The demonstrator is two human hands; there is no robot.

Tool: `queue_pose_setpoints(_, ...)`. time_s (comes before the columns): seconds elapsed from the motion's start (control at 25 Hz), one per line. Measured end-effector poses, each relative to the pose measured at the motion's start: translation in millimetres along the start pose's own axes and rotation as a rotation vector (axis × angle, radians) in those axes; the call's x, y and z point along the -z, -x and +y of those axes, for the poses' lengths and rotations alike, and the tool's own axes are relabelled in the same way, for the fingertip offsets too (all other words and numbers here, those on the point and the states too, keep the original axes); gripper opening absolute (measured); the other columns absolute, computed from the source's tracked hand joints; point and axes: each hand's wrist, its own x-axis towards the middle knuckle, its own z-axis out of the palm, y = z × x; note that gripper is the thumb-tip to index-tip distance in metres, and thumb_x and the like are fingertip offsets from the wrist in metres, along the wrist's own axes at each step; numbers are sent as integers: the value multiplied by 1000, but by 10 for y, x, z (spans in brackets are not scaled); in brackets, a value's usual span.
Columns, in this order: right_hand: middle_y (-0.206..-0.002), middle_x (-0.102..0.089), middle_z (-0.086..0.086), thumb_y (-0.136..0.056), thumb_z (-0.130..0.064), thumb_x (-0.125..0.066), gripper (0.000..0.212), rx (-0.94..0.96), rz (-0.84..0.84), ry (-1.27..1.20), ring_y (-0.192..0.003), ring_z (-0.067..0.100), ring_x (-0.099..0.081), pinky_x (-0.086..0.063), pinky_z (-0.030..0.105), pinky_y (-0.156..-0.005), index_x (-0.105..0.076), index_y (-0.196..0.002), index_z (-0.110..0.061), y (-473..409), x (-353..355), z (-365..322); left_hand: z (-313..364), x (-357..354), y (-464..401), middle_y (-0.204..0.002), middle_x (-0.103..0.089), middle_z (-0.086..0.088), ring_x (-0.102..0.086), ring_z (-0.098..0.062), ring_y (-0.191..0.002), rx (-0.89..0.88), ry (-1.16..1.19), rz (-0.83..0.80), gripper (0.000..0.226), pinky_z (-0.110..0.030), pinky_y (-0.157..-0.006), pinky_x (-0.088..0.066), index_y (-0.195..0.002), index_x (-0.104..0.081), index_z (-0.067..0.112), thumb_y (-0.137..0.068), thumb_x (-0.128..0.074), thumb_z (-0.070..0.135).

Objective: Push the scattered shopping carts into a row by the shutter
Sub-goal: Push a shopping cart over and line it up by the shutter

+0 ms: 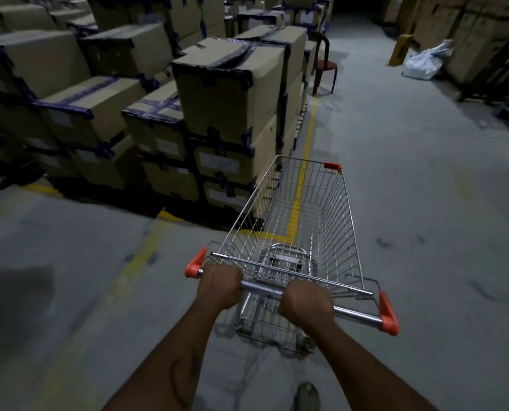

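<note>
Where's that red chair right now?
The red chair stands up the aisle, upper middle of the head view, beside the far end of the stacked cardboard boxes.

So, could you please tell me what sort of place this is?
Most likely a warehouse or stockroom: stacks of taped cardboard boxes, yellow floor lines on bare concrete, and a dim aisle.

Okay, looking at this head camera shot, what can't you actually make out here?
- Shutter and other carts: none inside the head view.
- Far aisle: lost in darkness.
- Cart wheels: mostly hidden under its basket.
- Fingers of the left hand and right hand: wrapped under the handle bar.
- Box labels: too blurred to read.
</note>
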Motion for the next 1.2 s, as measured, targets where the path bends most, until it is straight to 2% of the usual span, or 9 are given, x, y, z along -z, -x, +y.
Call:
queue_pose_setpoints(0.08,-97,-71,4,-80,-40,-57,29,11,-8,8,-88,27,-68,-51,37,-72,-65,-99,-18,380,-121,-77,22,-40,387,-76,-54,7,-56,-18,-73,1,-20,-46,12,-44,-95,-42,-85,-64,25,-80,-59,34)
queue_pose_setpoints(0.16,-101,-71,6,-82,-39,-57,30,26,-1,31,-92,29,-68,-52,38,-76,-65,-101,-17,759,-206,-137,90,-30,721,-83,-61,4,-53,-17,-75,28,-28,-149,23,-38,-83,-44,-93,-67,24,-78,-63,41)
queue_pose_setpoints(0.28,-105,-72,6,-81,-35,-56,31,13,-15,23,-97,30,-69,-53,39,-80,-66,-103,-17,1337,-318,-188,378,-73,1217,-98,-70,-1,-64,-20,-88,-8,-3,-269,42,-37,-80,-48,-104,-69,21,-73,-73,48)
queue_pose_setpoints(0.36,-105,-72,5,-80,-34,-55,31,9,-8,16,-96,29,-69,-53,38,-81,-66,-103,-17,1722,-369,-207,653,-171,1642,-95,-71,-2,-68,-22,-91,-64,-15,-190,39,-35,-79,-49,-100,-71,20,-73,-71,49)
queue_pose_setpoints(0.56,-94,-71,4,-80,-35,-57,28,2,-18,38,-82,28,-69,-57,41,-80,-68,-99,-17,2715,-573,-185,953,-465,2644,-84,-74,-4,-71,-25,-81,-88,26,-16,39,-30,-70,-51,-91,-73,20,-70,-59,50)
queue_pose_setpoints(0.76,-99,-72,5,-83,-32,-58,27,-6,-49,10,-89,28,-69,-56,37,-78,-67,-103,-16,3690,-699,-414,1085,-640,3511,-81,-72,-1,-69,-23,-80,-102,9,-89,34,-30,-65,-44,-85,-72,22,-71,-62,52)
queue_pose_setpoints(1.0,-110,-71,7,-85,-33,-55,32,-69,-45,-32,-99,30,-68,-53,39,-79,-66,-110,-16,4822,-1005,-968,900,-802,4577,-84,-72,1,-68,-22,-81,-141,-9,-163,35,-30,-68,-48,-87,-73,22,-68,-62,49)
queue_pose_setpoints(1.2,-90,-71,3,-85,-32,-58,22,-114,-21,-65,-80,25,-69,-57,35,-72,-67,-97,-16,5827,-1324,-1706,606,-1074,5612,-87,-70,1,-66,-22,-82,-200,-135,-106,31,-35,-76,-47,-89,-72,23,-74,-60,47)
